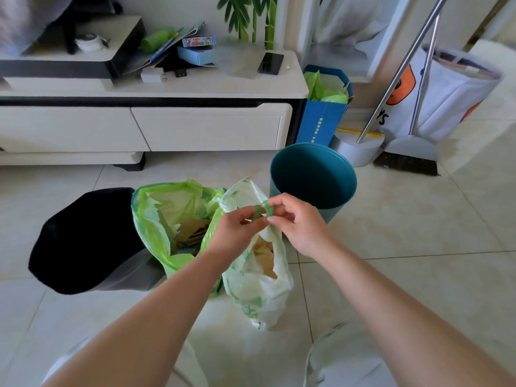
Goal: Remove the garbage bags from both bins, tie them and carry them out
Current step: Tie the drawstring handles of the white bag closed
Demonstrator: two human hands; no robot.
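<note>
Far left, beside the black bin (83, 241): green bag (150, 219) gaping open on the floor, likely to spill if knocked. Centre: left hand (237, 227) and right hand (298, 224) both pinching the green tie strip (264, 210), white bag (259, 289) directly beneath; thin strip liable to slip or snap under a hard pull. Right, farther off: unlined teal bin (312, 174).

Head-worn camera looks forward and down, close over the floor (391, 233).

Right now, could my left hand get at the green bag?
Probably yes. The green bag stands open beside the left hand with nothing between them, though that hand is pinching the drawstring of the white bag and would have to let go first.
</note>
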